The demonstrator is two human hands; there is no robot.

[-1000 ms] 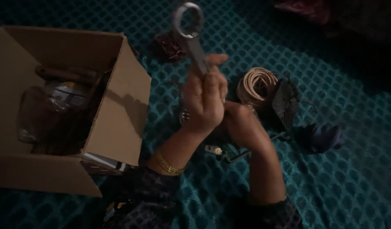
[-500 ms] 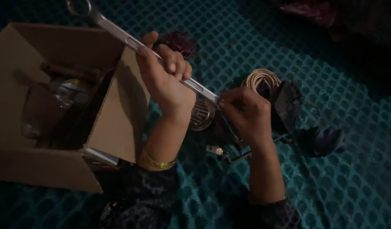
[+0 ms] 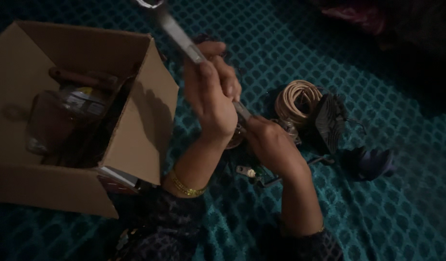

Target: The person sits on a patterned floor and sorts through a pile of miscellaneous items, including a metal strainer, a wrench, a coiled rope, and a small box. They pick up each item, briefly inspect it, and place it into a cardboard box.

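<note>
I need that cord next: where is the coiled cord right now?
The coiled cord lies on the teal cloth, right of centre, beside the dark finned part, just beyond the right hand.

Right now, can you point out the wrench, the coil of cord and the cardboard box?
wrench [image 3: 177, 33], head view, on the bare metal shaft above the left hand.
coil of cord [image 3: 294, 99], head view, on the pale loops at its upper side.
cardboard box [image 3: 138, 137], head view, on its right outer wall.

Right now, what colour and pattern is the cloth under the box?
Teal cloth with a dark repeating lattice pattern; head view.
</note>
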